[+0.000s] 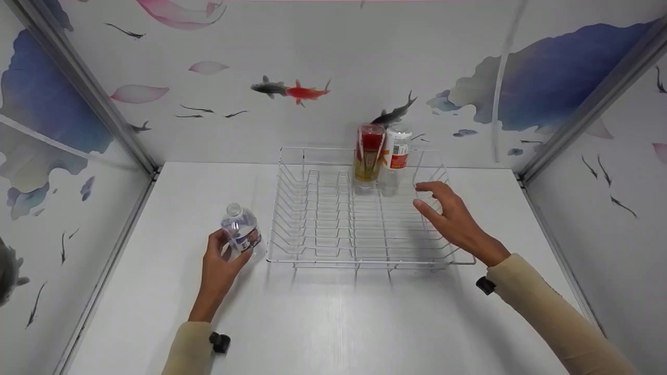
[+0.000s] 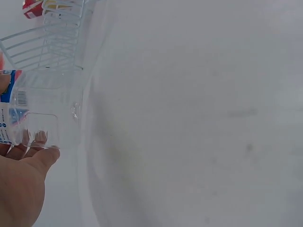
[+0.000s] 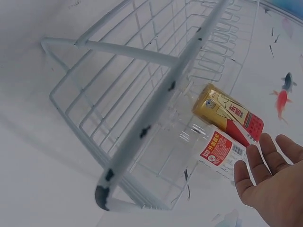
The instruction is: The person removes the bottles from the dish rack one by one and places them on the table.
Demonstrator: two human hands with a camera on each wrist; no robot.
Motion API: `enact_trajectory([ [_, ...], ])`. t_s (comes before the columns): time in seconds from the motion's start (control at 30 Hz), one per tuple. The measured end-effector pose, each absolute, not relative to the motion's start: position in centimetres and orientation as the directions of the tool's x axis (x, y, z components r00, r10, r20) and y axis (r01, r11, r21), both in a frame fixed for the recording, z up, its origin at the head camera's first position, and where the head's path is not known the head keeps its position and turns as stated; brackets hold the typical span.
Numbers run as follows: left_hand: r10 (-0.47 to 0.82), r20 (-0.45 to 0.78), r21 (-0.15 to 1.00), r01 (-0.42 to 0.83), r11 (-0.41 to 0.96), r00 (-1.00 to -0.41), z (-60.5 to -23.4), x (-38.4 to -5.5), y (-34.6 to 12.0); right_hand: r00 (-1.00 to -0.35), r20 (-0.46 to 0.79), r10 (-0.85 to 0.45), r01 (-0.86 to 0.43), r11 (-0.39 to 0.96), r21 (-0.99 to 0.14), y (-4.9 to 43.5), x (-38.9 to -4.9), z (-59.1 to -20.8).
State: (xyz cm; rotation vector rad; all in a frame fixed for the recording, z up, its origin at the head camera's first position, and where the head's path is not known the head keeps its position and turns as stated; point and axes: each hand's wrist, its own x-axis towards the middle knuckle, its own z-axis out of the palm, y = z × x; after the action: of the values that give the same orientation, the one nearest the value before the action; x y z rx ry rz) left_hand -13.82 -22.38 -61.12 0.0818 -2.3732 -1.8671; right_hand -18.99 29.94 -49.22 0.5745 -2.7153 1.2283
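Observation:
In the head view my left hand (image 1: 220, 271) grips a small clear plastic bottle (image 1: 241, 229), with a blue, white and red label, beside the rack's left edge. Its clear body (image 2: 47, 109) lies across the left wrist view. My right hand (image 1: 458, 221) holds nothing; its fingers are parted over the right side of a white wire dish rack (image 1: 312, 263). Two bottles stand side by side at the rack's back: a red and gold one (image 3: 227, 113), and a clear one with a white and red label (image 3: 220, 153), near my right fingertips.
The rack, with rows of wire prongs (image 1: 312, 208) on its left half, stands on a white table (image 1: 333, 323). A printed back wall (image 1: 208, 125) rises right behind it. Side walls with metal corner rails (image 1: 125, 120) enclose the table.

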Motion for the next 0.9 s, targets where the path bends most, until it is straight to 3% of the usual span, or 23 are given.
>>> enact_trajectory([
  [0.9,-0.097,0.013,0.973,-0.010,0.231,-0.995,-61.74,-14.24,-22.25,-0.953,0.203,-0.227,-0.302,0.615,-0.729,30.82,-19.76,-49.42],
])
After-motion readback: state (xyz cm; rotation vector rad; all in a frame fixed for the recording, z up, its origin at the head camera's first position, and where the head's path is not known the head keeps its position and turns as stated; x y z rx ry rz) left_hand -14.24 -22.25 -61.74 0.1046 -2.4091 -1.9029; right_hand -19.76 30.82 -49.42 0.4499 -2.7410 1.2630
